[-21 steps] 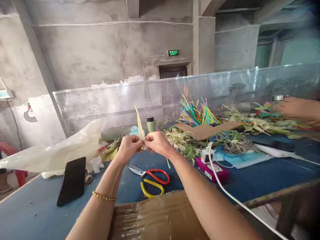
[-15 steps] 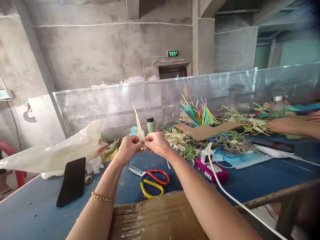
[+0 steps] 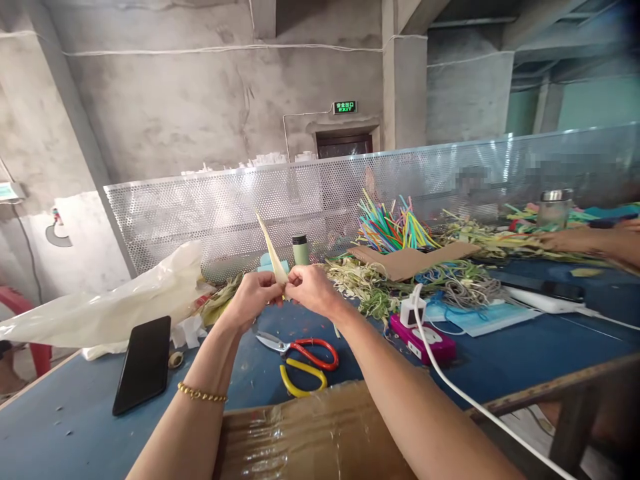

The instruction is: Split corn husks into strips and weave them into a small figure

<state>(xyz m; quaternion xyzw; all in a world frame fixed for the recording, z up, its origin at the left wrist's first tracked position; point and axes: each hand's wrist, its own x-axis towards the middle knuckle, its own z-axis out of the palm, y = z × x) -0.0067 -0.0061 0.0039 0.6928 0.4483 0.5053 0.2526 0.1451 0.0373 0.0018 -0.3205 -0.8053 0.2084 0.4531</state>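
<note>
My left hand (image 3: 253, 298) and my right hand (image 3: 311, 288) meet above the blue table (image 3: 75, 427), both pinching the lower end of a pale yellow leaf strip (image 3: 271, 252). The strip points up and to the left from between my fingertips. Below my hands lie scissors (image 3: 305, 363) with one red and one yellow handle. A gold bracelet sits on my left wrist.
A black phone (image 3: 143, 363) and a white plastic bag (image 3: 110, 303) lie left. A cardboard box (image 3: 310, 433) is nearest me. Right are a pink power strip (image 3: 425, 337) with white cable, leaf-strip piles (image 3: 370, 283), coloured strips (image 3: 393, 230), a green flask (image 3: 301, 250), and another person's hand (image 3: 575, 240).
The strip's tip has tilted further left while my hands stay pinched on it. The other person's arm at the right has shifted lower and farther right.
</note>
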